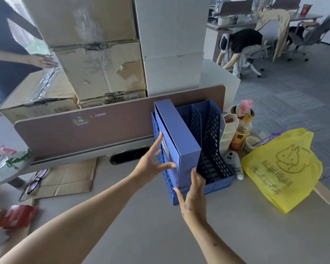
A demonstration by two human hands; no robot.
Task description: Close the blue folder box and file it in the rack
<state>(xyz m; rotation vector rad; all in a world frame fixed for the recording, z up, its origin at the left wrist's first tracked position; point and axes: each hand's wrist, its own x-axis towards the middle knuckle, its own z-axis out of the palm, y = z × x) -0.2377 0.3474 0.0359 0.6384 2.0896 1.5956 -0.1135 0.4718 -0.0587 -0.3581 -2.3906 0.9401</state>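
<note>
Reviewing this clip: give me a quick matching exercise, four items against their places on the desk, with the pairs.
Items:
1. blue folder box
2. yellow bag
3. glasses
4. red packet

Places:
A. on the brown paper, left of the rack
B. right of the rack, lying on the desk
C. upright in the rack's leftmost slot
D. near the desk's left edge, close to the camera

Pairs: 1-C, 2-B, 3-A, 4-D
</note>
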